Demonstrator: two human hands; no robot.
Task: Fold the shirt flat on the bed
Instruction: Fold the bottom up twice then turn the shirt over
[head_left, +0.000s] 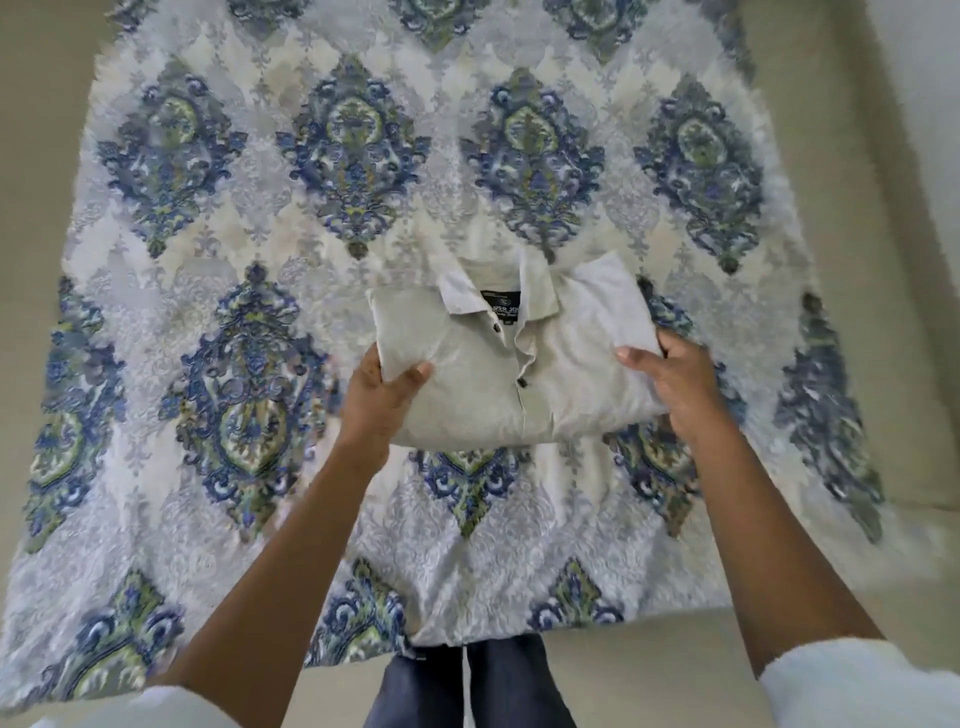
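Under the shirt, a patterned bedspread with blue and green medallions on a pale ground is spread out on every side of it. The shirt, pale greenish-grey, is seen folded into a compact rectangle with its front turned up. The collar is laid at the shirt's far edge, and a dark label is shown inside it. A dark button is seen on the placket near the shirt's middle.

At the shirt's left edge, the cloth is grasped by the left hand: the thumb is pressed on top, while the fingers are hidden beneath the fold. At the shirt's right edge, the cloth is grasped by the right hand, with the thumb laid on top and the fingers wrapped round the side. Whether the shirt is fully rested on the cover below it or slightly lifted cannot be told.

Nearer than the shirt, both bare forearms are stretched toward it, and white sleeves are seen at the bottom corners. Directly nearer than the shirt, past the bedspread's near edge, dark trousers are shown. A plain beige floor is seen well to the shirt's right and left.
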